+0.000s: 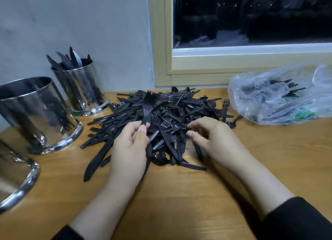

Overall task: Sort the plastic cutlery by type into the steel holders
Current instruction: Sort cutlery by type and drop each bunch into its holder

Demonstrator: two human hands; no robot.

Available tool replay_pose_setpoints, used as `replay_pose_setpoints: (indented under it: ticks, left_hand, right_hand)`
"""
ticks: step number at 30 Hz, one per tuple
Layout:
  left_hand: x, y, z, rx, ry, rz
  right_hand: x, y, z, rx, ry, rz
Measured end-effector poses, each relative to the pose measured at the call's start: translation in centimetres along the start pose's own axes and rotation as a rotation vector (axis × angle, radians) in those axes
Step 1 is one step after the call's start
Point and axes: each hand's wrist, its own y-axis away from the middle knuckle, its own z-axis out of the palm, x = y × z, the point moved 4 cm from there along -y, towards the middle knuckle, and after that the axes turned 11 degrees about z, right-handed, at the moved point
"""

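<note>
Two hands over pile (167, 114) | left hand (128, 150) pinches forks (148, 105) upright | right hand (213, 137) curled, blurred, grip unclear

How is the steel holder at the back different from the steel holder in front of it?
The back holder has black knives sticking out of its top, while the middle holder shows no cutlery above its rim. The back holder looks narrower, the middle one wider. The back one stands against the wall, the middle one closer to the person. Both are shiny steel cylinders with a flared base, standing upright on the wooden table.
</note>
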Motion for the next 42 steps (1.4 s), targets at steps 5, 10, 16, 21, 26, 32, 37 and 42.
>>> replay_pose_setpoints:
  ticks: [5,10,16,21,26,32,37,42]
  left_hand:
    - [-1.2,0.1,-1.4,0.007,0.005,-0.037]
    - [-0.8,-0.6,-2.8,-0.013,0.07,-0.039]
    - [-0.4,-1.7,-3.5,-0.032,0.057,-0.018]
    - [0.3,-1.5,-3.8,0.0,-0.062,0.036]
    - [0.5,-1.6,-3.7,0.019,-0.101,0.027]
    - [0.6,-1.1,-1.8,-0.214,-0.056,0.018]
    - [0.4,-0.7,-1.2,-0.304,-0.066,0.011]
    - [0.2,-0.7,-1.5,-0.282,-0.06,-0.001]
  right_hand:
    - [-1.1,-0.1,3.1,-0.126,0.124,-0.034]
    - [-1.8,-0.7,4.8,-0.169,0.194,-0.05]
    - [-1.6,-1.4,3.7,-0.017,0.22,-0.115]
    - [-2.4,-2.3,-1.4,0.093,0.093,-0.061]
    - [-5.7,-2.6,-4.6,0.051,-0.115,-0.075]
    - [-7.2,-2.5,-0.8,0.03,-0.339,-0.079]
    - [-5.8,-2.7,0.5,0.1,-0.461,-0.026]
    - [-2.2,-3.9,1.3,0.097,-0.117,0.044]
